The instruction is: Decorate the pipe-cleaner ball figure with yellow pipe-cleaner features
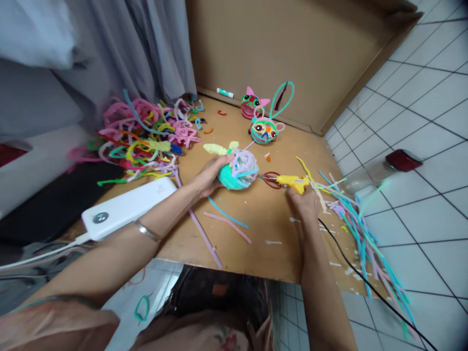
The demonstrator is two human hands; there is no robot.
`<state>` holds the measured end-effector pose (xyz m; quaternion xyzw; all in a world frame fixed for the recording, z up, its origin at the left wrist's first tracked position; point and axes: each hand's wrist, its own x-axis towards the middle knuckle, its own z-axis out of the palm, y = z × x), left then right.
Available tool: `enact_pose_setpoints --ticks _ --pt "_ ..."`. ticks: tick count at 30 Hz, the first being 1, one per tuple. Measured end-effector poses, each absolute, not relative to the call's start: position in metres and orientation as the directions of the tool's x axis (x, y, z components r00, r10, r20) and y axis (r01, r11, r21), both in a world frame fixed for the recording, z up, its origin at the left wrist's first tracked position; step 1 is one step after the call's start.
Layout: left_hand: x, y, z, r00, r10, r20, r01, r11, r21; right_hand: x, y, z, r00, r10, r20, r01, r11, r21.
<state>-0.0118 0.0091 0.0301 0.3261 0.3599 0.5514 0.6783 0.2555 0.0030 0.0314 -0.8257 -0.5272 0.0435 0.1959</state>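
Holding a teal pipe-cleaner ball [237, 170] in our left hand [209, 176], we keep our fingers wrapped round its left side, so it sits just above the cardboard work board [263, 219], near the middle. Pale lilac loops arch over the ball's top, and a light yellow-green fuzzy piece [216, 148] sticks out behind it. Our right hand [305, 201] grips a yellow hot glue gun [292, 182], its nozzle pointing left toward the ball; whether the tip touches the ball we cannot tell. A black cord [365, 280] runs from the gun toward the tiled floor. Red-handled scissors [269, 177] lie between ball and gun. Farther back stand two finished pipe-cleaner figures [263, 129]. A tangled heap of coloured pipe cleaners [146, 134] lies to the left, and loose straight ones [361, 224] fan out to the right. A white power bank [127, 207] rests beside our left forearm.
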Motion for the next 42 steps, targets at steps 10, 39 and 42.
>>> enact_pose_setpoints --ticks 10,39,42 --pt "-0.010 0.007 0.033 0.084 0.988 -0.126 -0.435 0.151 0.888 0.267 0.010 0.021 0.488 0.853 0.185 0.770 -0.320 -0.552" --pt "-0.013 0.010 0.039 -0.036 0.986 -0.164 -0.470 0.129 0.873 0.209 0.006 0.034 0.216 0.965 0.149 0.950 -0.172 -0.259" --pt "-0.011 0.007 0.042 0.011 0.989 -0.147 -0.471 0.135 0.872 0.212 -0.006 0.034 0.275 0.951 0.139 0.943 -0.239 -0.231"
